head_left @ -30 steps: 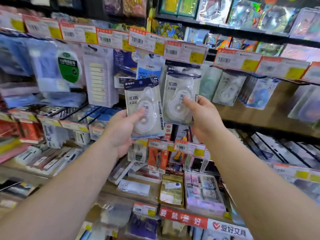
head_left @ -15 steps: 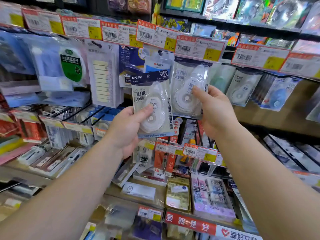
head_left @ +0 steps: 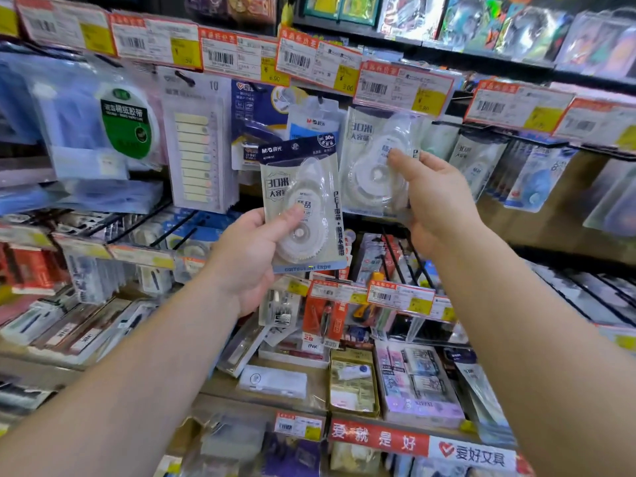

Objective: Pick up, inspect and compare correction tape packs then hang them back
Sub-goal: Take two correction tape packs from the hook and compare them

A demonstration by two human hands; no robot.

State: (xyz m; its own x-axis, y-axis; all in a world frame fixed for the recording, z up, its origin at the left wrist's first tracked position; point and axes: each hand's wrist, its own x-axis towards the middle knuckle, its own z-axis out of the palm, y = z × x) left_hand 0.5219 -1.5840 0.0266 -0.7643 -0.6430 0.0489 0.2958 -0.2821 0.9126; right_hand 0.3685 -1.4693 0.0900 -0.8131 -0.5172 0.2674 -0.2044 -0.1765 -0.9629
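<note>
My left hand (head_left: 254, 249) grips a correction tape pack (head_left: 303, 187) with a dark blue header and a white dispenser under clear plastic, held upright, thumb on its front. To its right, my right hand (head_left: 437, 201) pinches a second, matching correction tape pack (head_left: 371, 166) by its right side; this pack sits up at the hook row under the price tags, and whether it hangs on the hook I cannot tell. The two packs are side by side, slightly apart, with the left one lower.
A row of red-and-yellow price tags (head_left: 402, 87) runs above the packs. More hanging correction tape packs (head_left: 481, 163) are to the right, a sticky-note pack (head_left: 199, 146) and a green tape roll pack (head_left: 124, 125) to the left. Boxed stationery (head_left: 354, 383) fills the lower shelf.
Both hands and their packs have shifted a little right and lower in view as the camera moved closer. The right pack now sits higher relative to the left one.
</note>
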